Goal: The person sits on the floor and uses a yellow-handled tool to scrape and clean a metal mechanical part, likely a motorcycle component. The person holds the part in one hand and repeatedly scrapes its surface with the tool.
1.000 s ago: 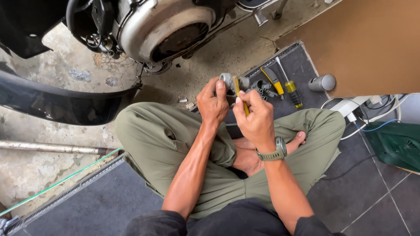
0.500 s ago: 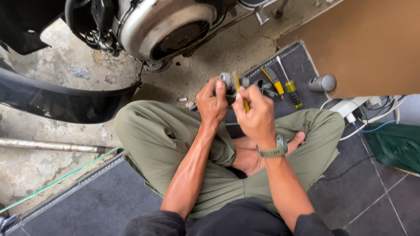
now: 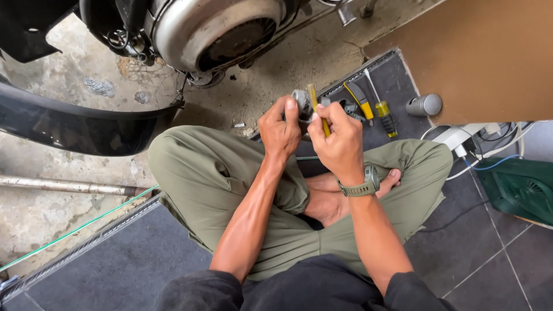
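the person sits cross-legged on the dark floor mat [image 3: 132, 265], in olive green trousers [image 3: 213, 178], and both hands are raised in front of the knees. the left hand [image 3: 280, 133] is closed around a small grey metal part [image 3: 300, 99]; the fingers wrap it from the side and the thumb lies on top, so only its rounded upper end shows above the hand. the right hand [image 3: 340, 144], with a grey-green wristwatch [image 3: 363, 187] on its wrist, is closed on a thin yellow tool [image 3: 318, 109]. the tool stands nearly upright and its upper end is just beside the metal part; i cannot tell if they are touching.

behind the hands, on the mat, lie a yellow and black handled plier [image 3: 358, 99] and a screwdriver with yellow and black handle [image 3: 385, 118], near each other. a short grey cylinder [image 3: 424, 105] lies beside the brown board [image 3: 484, 57]. further up is the round silver engine cover [image 3: 216, 31] of a scooter and a black curved body panel [image 3: 75, 126] on the concrete floor. a green cord [image 3: 75, 230] runs across the left, a rusty metal pipe [image 3: 63, 185] lies there also, and a green plastic device [image 3: 518, 190] with white cables [image 3: 478, 138] is at the right.
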